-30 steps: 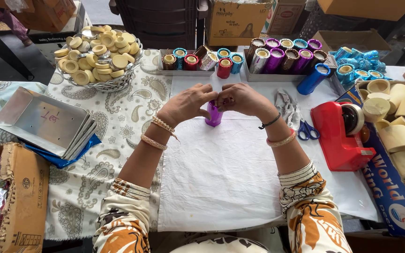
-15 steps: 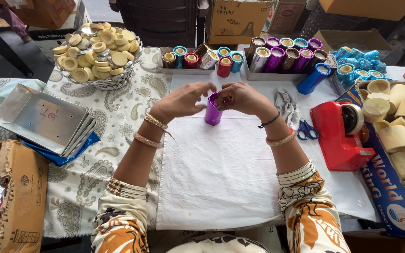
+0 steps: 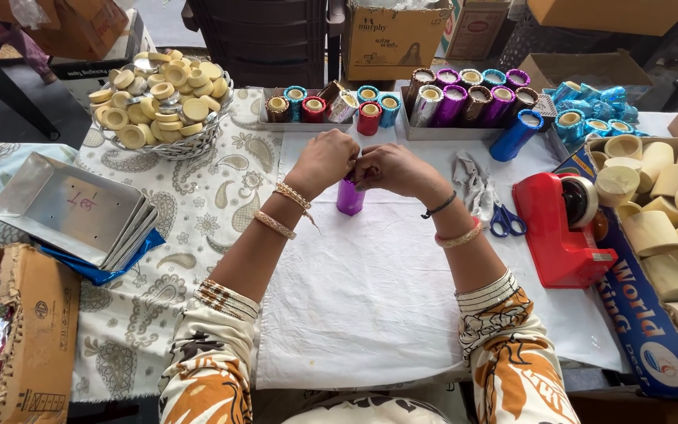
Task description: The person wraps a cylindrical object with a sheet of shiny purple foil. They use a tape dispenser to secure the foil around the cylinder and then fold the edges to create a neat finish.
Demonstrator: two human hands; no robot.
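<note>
on the white cloth [image 3: 402,290] at twelve o'clock from us, our left hand [image 3: 325,160] and right hand [image 3: 392,169] meet over a purple tube [image 3: 350,196] standing upright; our fingertips pinch its top rim, and its body shows just below our fingers.

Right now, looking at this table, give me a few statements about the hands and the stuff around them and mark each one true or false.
1. Both hands, left hand and right hand, are on the top of the purple foil-wrapped cylinder. True.
2. The cylinder lies flat on the white cloth. False: it stands upright.
3. The red tape dispenser sits on the right hand's side. True.
4. The blue-handled scissors are in the right hand. False: they lie on the cloth beside the dispenser.
5. The wire basket holds foil-wrapped cylinders. False: it holds cream-coloured round caps.
</note>
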